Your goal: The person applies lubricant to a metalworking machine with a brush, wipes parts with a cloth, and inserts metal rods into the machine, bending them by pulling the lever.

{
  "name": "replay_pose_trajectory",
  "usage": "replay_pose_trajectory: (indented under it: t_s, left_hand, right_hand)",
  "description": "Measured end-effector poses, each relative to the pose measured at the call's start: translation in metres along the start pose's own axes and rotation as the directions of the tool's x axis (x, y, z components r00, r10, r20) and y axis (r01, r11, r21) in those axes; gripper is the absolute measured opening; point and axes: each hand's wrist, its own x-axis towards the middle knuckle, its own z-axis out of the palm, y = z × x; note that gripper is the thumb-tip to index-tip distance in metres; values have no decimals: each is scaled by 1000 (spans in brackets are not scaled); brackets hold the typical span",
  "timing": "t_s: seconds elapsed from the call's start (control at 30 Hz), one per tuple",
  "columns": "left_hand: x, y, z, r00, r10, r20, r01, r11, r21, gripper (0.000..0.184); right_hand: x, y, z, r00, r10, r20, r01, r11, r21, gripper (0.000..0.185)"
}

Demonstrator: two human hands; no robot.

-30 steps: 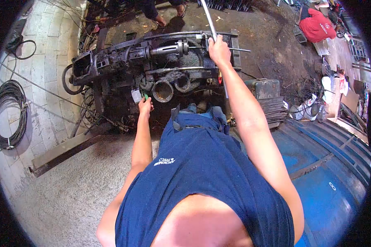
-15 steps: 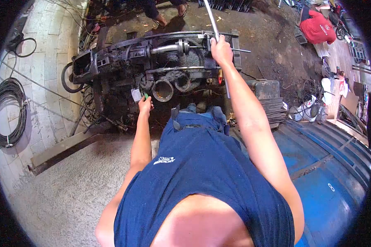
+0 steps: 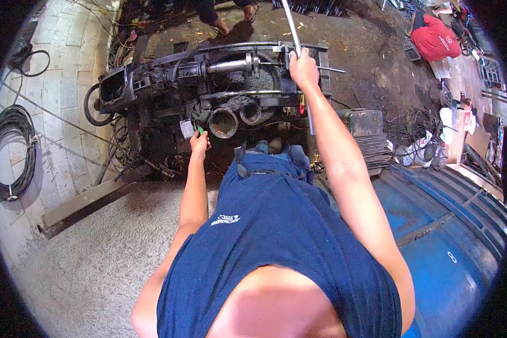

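Note:
A dark, greasy machine (image 3: 152, 81) stretches across in front of me, with a shiny round shaft (image 3: 228, 66) along its middle. My right hand (image 3: 303, 69) is closed around a long metal rod (image 3: 289, 22) at the machine's right end. The rod runs up past the top of the view. My left hand (image 3: 199, 143) is closed at the machine's front, its fingers on a small green thing (image 3: 200, 130) whose kind I cannot make out. Just left of it sits a small white box (image 3: 186, 129). Two round pipe openings, the nearer one a rusty pipe (image 3: 223, 122), lie right of that hand.
A coil of black cable (image 3: 11, 152) lies at the left. Blue metal sheeting (image 3: 434, 225) spreads at the lower right, below a ribbed motor (image 3: 366, 146). A person in a red shirt (image 3: 435, 38) crouches at the upper right. Another person's feet (image 3: 222, 27) stand behind the machine.
Both hands stay in nearly the same places, still gripping. The view has shifted very slightly, and the red-shirted person has moved a little to the right.

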Motion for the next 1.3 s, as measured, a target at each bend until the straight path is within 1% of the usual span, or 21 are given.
replay_pose_trajectory:
  t_s: [0.33, 0.4, 0.5, 0.6, 0.7, 0.8, 0.93, 1.0, 1.13, 1.2, 1.3]
  left_hand:
    - [3, -1, -1, 1000, -3, 10, 3, 1000, 7, 33]
    - [5, -2, -3, 999, 45, 26, -46, 998, 37, 33]
    - [5, -3, -2, 999, 27, 21, -27, 1000, 3, 31]
    - [6, -3, -2, 1000, 14, 7, -15, 1000, 18, 28]
    - [6, -3, -2, 1000, 21, 16, -21, 1000, 11, 26]
    - [7, -4, -3, 999, 22, 31, -22, 1000, -10, 29]
    - [7, -4, -3, 999, 23, 22, -23, 1000, 13, 32]
    - [6, -3, -1, 1000, 21, 7, -21, 1000, 0, 33]
    - [0, 2, -1, 1000, 16, 18, -16, 1000, 6, 32]
    - [-2, 3, 0, 1000, 8, 9, -8, 1000, -3, 31]
    - [0, 2, -1, 1000, 8, 20, -8, 1000, 9, 31]
  right_hand:
    - [1, 2, -4, 1000, 2, 24, -2, 1000, -16, 41]
    - [1, 1, 0, 1000, 8, 4, -8, 1000, -22, 41]
    - [4, 5, 0, 1000, -20, 7, 20, 999, -33, 43]
    - [5, 8, -1, 999, -16, 27, 17, 1000, -16, 46]
    - [5, 8, 2, 1000, -15, 12, 15, 1000, 3, 48]
    - [6, 8, 4, 1000, -21, 6, 21, 1000, -11, 48]
    - [6, 10, 1, 1000, -30, 7, 30, 999, -22, 47]
    - [6, 12, 1, 1000, -10, -22, 11, 999, 42, 44]
    - [4, 8, 2, 999, -21, -33, 23, 998, 59, 44]
    - [3, 7, -3, 1000, -27, 6, 27, 1000, -12, 45]
    - [5, 10, -4, 1000, -23, 14, 24, 1000, -19, 45]
